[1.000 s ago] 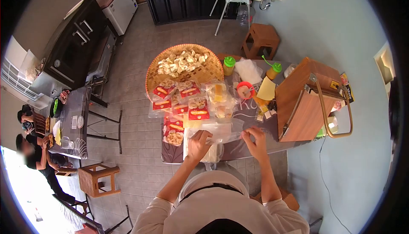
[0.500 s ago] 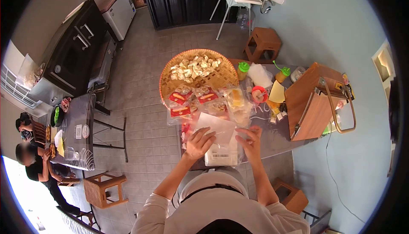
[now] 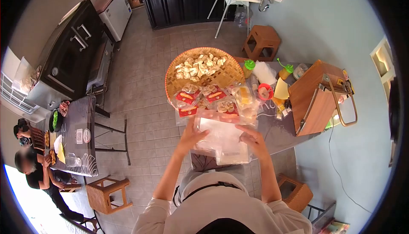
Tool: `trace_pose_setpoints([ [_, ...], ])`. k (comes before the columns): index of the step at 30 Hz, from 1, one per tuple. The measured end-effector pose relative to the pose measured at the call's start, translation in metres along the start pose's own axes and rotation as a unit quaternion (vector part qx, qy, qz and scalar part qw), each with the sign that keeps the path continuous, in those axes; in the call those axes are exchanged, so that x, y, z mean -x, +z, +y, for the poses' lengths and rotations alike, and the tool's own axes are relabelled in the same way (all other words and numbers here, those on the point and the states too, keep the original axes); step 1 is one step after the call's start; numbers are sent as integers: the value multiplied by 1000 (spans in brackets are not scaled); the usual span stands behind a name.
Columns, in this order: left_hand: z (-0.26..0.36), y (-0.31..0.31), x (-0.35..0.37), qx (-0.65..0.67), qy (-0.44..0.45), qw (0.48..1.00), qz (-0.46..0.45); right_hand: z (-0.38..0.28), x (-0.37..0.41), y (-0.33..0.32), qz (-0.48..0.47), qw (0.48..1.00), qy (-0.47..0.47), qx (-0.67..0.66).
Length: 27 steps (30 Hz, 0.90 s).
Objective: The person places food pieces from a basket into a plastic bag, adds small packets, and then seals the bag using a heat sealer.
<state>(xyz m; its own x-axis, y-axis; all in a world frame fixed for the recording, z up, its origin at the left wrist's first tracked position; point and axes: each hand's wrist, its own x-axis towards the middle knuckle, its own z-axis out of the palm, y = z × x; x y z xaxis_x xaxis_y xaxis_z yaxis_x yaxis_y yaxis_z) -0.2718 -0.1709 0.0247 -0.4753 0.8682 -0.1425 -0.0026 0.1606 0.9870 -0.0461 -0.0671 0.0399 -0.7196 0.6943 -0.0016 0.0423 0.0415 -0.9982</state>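
A clear plastic bag lies spread flat in front of my body, whitish and shiny. My left hand grips its left edge, thumb on top. At its right edge, the thumb and bent fingers of my right hand pinch the plastic. Under its lower part shows a pale stack of plastic bags. Just beyond, filled packets with red labels lie against a round woven tray that bears a heap of pale dried pieces.
Right of the packets stand a red cup, green-capped bottles and a wooden box with a metal handle. At the left, a person sits by another table. Woven stools stand on the floor.
The bag has come squarer and flatter, its top edge now level. My left hand has shifted to its left edge; my right hand has moved slightly down. The view has turned slightly.
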Motion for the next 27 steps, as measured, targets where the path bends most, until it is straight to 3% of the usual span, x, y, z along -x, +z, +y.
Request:
trace_pose_setpoints([
  [1, -5, -9, -4, 141, -179, 960, -166, -2, -2, 2, -26, 1000, -10, -2],
  [2, -28, -9, -5, 226, -176, 945, -160, -5, -4, 4, -51, 998, -22, -3],
  [3, -42, -9, -2, 227, -175, 945, -158, -8, -5, 5, -53, 998, -23, -1],
  [5, -58, -10, 1, 332, -225, 905, -143, -14, -6, 6, -72, 997, -9, 1],
  [7, -30, -10, 7, 333, -199, 905, -174, -22, -9, 5, -74, 995, -16, 60],
  [9, -29, -6, 7, 551, -145, 795, -207, -25, -7, 4, -69, 991, -15, 115],
  [11, -33, 2, 3, 514, -128, 822, -211, -25, -4, 5, -97, 970, -16, 221],
  [14, -37, 13, 4, 563, -136, 783, -224, -6, 0, 8, -93, 972, -51, 208],
  [16, -31, 23, 5, 628, -142, 725, -245, -5, 2, 9, -75, 973, -34, 215],
  [17, -28, 26, 4, 627, -143, 725, -246, -5, 3, 9, -57, 973, -17, 224],
  [19, -20, 32, 4, 669, -161, 676, -262, -6, 4, 10, -38, 963, -46, 262],
  [23, -18, 43, 4, 654, -169, 695, -247, 1, 9, 7, -48, 946, -103, 302],
  [25, -23, 47, 6, 684, -157, 637, -320, 3, 11, 5, -57, 937, -97, 331],
  [26, -27, 50, 6, 683, -158, 636, -322, 3, 11, 4, -70, 926, -92, 359],
  [27, -30, 54, 7, 715, -156, 586, -348, 5, 12, 6, -69, 926, -91, 360],
])
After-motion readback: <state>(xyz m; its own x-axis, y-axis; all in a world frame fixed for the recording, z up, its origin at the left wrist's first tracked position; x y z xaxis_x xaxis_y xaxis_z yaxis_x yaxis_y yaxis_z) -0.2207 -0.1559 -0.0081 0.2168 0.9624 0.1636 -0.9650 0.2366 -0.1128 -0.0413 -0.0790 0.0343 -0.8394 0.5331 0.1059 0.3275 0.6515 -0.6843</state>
